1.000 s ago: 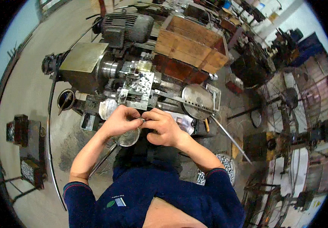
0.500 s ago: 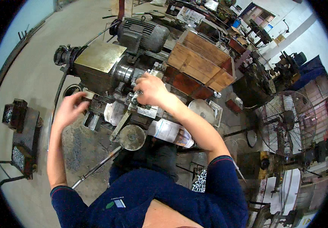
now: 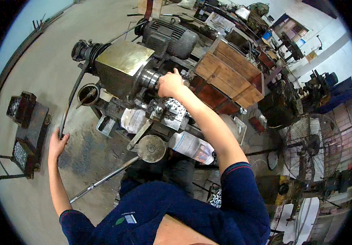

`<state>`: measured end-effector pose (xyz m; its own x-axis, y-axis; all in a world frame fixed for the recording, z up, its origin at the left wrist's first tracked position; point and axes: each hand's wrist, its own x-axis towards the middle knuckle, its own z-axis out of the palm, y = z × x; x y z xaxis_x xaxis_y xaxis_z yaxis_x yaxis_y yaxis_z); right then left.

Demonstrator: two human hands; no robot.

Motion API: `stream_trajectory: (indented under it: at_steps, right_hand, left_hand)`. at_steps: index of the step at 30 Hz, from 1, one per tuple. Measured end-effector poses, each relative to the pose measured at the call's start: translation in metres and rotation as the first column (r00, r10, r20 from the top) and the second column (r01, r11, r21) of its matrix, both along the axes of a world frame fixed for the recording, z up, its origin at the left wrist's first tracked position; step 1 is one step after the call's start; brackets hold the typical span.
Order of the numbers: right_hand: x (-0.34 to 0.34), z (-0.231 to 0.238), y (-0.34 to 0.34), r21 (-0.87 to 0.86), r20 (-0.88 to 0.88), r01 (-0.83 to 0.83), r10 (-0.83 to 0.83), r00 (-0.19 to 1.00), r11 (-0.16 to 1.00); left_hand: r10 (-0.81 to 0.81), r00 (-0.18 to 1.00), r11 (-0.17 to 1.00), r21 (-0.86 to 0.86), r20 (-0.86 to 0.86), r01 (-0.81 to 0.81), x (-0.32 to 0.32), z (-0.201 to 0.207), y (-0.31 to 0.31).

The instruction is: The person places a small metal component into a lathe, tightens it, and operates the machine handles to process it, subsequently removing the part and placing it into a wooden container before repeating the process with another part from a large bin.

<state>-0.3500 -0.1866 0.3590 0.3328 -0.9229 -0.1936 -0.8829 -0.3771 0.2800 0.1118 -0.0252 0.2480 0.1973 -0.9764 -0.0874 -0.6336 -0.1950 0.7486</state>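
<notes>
Our left hand (image 3: 57, 143) grips the long dark bar (image 3: 73, 96) beside the machine (image 3: 123, 58); our right hand (image 3: 170, 84) curls at its shiny spindle (image 3: 148, 77), so we cannot tell whether anything is held or fitted.

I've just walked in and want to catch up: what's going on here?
Someone in a dark blue shirt is at a dark metal machine with a flat gold-coloured top. Their left hand holds the lower end of a long black lever; their right hand is at the shiny round steel spindle, though its grip is hidden.
</notes>
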Motion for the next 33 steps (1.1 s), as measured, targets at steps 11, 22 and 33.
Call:
stream_trajectory:
  at_steps: [11, 22, 33]
  right_hand:
    - [-0.003, -0.003, -0.006, 0.111, 0.167, 0.109, -0.126, 0.978, 0.988]
    - [-0.009, 0.001, 0.001, 0.015, 0.235, 0.06, -0.062, 0.97, 0.998]
    - [-0.153, 0.03, 0.159, -0.311, 0.549, 0.199, 0.004, 0.836, 0.929]
  left_hand:
    - [0.032, 0.763, 0.993, 0.064, 0.645, -0.096, 0.022, -0.002, -0.022]
    - [0.133, 0.678, 0.981, -0.192, 0.723, 0.012, 0.091, 0.01, -0.095]
    - [-0.229, 0.903, 0.965, 0.207, 0.364, 0.161, -0.097, -0.208, -0.11]
